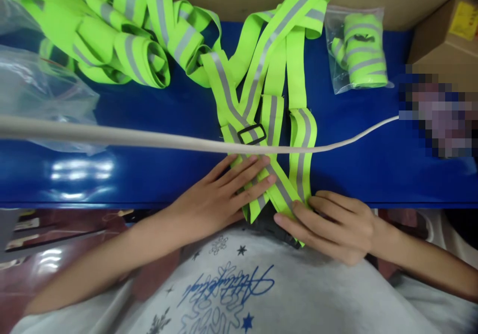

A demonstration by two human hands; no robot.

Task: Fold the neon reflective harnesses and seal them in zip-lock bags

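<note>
Neon yellow-green reflective straps with grey stripes, a reflective harness, lie crossed on the blue table. A black slider buckle sits where two straps cross. My left hand rests flat on the crossed straps, fingers stretched out below the slider. With bent fingers, my right hand grips a strap end at the table's front edge. Just under the hands is a black clip, partly hidden by straps and fingers. Right of the crossing runs another looped strap.
A white cable stretches across the view above the hands. More reflective straps are heaped at the back left beside clear plastic bags. At the back right lie a bagged rolled harness, a cardboard box and a blurred-out object.
</note>
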